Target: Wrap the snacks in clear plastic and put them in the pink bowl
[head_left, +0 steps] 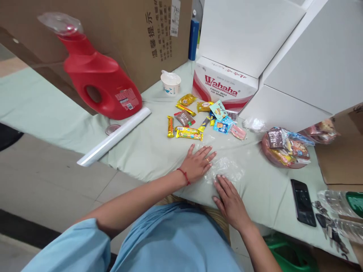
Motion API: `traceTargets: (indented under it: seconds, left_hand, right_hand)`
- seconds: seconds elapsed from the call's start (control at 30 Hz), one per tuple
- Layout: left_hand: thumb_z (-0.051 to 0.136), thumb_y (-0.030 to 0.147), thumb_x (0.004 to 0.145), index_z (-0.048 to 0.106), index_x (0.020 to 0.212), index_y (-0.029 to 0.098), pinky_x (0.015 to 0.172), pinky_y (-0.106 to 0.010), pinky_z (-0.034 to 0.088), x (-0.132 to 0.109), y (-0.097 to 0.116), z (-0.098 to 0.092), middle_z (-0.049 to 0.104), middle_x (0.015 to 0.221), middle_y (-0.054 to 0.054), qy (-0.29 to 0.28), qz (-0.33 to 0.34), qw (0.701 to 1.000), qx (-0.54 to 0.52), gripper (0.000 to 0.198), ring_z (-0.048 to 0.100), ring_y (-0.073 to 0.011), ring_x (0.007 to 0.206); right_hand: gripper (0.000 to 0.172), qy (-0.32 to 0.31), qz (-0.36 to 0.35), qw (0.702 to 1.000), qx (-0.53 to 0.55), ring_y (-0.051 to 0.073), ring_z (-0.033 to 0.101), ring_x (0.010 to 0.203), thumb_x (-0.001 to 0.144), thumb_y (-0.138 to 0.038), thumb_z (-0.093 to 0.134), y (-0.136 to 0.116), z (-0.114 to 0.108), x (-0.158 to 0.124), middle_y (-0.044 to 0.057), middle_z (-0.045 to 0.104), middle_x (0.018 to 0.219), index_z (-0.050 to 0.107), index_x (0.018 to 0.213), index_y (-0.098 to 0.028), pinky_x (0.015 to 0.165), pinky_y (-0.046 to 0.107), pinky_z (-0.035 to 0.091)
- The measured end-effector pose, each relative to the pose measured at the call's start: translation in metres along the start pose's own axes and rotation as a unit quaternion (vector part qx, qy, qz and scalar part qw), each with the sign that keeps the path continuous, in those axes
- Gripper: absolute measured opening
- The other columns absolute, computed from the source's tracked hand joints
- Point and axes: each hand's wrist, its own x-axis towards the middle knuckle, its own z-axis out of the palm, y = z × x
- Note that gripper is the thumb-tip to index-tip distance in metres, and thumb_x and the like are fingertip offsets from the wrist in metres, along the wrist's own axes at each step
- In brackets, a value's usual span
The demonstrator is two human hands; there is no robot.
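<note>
My left hand [196, 163] lies flat on the pale green cloth, its spread fingers touching the left side of a crumpled clear plastic bag [228, 170]. Close to the table's front edge, my right hand [229, 198] rests with fingers stretched out, the tips at the bag's lower edge. Neither hand holds anything. Beyond them lie several wrapped snacks, among them a yellow bar [189, 133], a brown packet [185, 118], a blue packet [221, 127] and a pink packet [238, 132].
A red jug [104, 83] and a white roll [115, 136] are at the left. A paper cup [170, 83] and a Wahaha box [224, 83] stand behind the snacks. Right: a filled snack bowl [268, 153], phone [303, 203], keys [330, 226] and plastic bottles [334, 202].
</note>
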Motion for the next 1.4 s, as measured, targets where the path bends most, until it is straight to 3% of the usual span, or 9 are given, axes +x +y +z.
traceTargets:
  seconds: [0.27,0.37,0.5,0.67,0.83,1.03,1.2,1.3,1.4]
  left_hand:
    - [0.044,0.05,0.1,0.033,0.159,0.027,0.121,-0.071,-0.003,-0.02,-0.019,0.02,0.034,0.166,-0.013,-0.026,-0.042,0.997,0.056,0.064,0.033,-0.0323,0.152]
    - [0.041,0.052,0.1,0.034,0.159,0.026,0.123,-0.068,-0.004,-0.027,-0.014,0.02,0.033,0.166,-0.012,-0.033,-0.042,0.997,0.064,0.064,0.031,-0.0311,0.153]
    - [0.045,0.054,0.098,0.024,0.162,0.022,0.124,-0.066,-0.002,-0.031,-0.009,0.021,0.028,0.168,-0.015,-0.033,-0.047,0.997,0.05,0.074,0.029,-0.0307,0.154]
    - [0.024,0.048,0.105,0.016,0.163,0.022,0.127,-0.059,0.007,-0.026,-0.023,0.012,0.031,0.167,-0.012,-0.071,-0.112,0.987,-0.092,0.064,0.029,-0.0213,0.155]
    - [0.019,0.042,0.105,0.033,0.158,0.021,0.128,-0.046,0.022,-0.014,-0.043,-0.006,0.04,0.163,-0.007,-0.094,-0.152,0.968,-0.179,0.058,0.035,-0.017,0.152]
    - [0.054,0.031,0.094,0.057,0.14,0.015,0.115,-0.049,0.042,0.012,-0.03,-0.019,0.059,0.148,-0.014,-0.086,-0.141,0.986,-0.003,0.049,0.053,-0.0291,0.137]
    - [0.044,0.015,0.096,0.067,0.123,0.013,0.097,-0.051,0.05,0.028,0.003,-0.019,0.058,0.145,-0.019,-0.04,-0.097,0.978,0.182,0.036,0.056,-0.0347,0.124]
    - [0.037,0.01,0.097,0.053,0.143,0.014,0.096,-0.047,0.051,0.029,0.014,-0.006,0.049,0.154,-0.019,0.001,-0.031,0.984,0.173,0.049,0.056,-0.0303,0.123]
    - [0.04,0.013,0.098,0.058,0.137,0.015,0.105,-0.046,0.048,0.026,0.012,0.015,0.054,0.15,-0.017,0.001,0.042,0.993,0.114,0.043,0.054,-0.0276,0.128]
  right_hand:
    - [0.061,0.002,0.033,0.999,0.004,0.03,0.047,0.144,0.101,-0.032,0.056,0.03,-0.025,-0.059,0.011,0.047,0.159,0.037,0.159,-0.028,0.111,0.052,0.051]
    - [0.034,0.067,0.051,0.996,0.042,0.027,0.06,0.129,0.101,-0.027,0.056,0.032,-0.04,-0.049,0.01,0.064,0.141,0.065,0.134,-0.025,0.103,0.048,0.056]
    - [0.022,0.19,0.082,0.977,0.041,0.025,0.066,0.108,0.101,-0.019,0.053,0.015,-0.056,-0.002,0.011,0.074,0.113,0.072,0.111,-0.021,0.094,0.046,0.058]
    - [0.033,0.036,-0.024,0.999,0.029,0.026,0.058,0.129,0.103,-0.026,0.051,-0.024,-0.027,0.06,0.011,0.067,0.135,0.067,0.13,-0.017,0.107,0.044,0.053]
    - [0.058,-0.09,-0.087,0.992,0.03,0.026,0.03,0.154,0.102,-0.042,0.055,-0.047,0.015,0.066,0.008,0.04,0.164,0.045,0.154,-0.019,0.127,0.049,0.027]
    - [0.059,-0.127,-0.095,0.986,0.044,0.022,0.021,0.157,0.106,-0.049,0.042,-0.051,0.014,0.057,0.005,0.034,0.166,0.039,0.157,-0.02,0.13,0.051,0.014]
    - [0.06,-0.13,-0.08,0.986,0.07,0.022,0.021,0.157,0.107,-0.052,0.038,-0.055,0.01,0.059,0.006,0.038,0.165,0.039,0.157,-0.019,0.131,0.05,0.009]
    - [0.061,-0.117,-0.084,0.986,0.082,0.022,0.026,0.155,0.105,-0.051,0.043,-0.054,0.012,0.059,0.007,0.044,0.161,0.04,0.157,-0.02,0.131,0.05,0.009]
    - [0.059,-0.112,-0.082,0.986,0.09,0.024,0.033,0.151,0.105,-0.051,0.046,-0.052,0.014,0.059,0.007,0.052,0.155,0.043,0.155,-0.021,0.13,0.05,0.011]
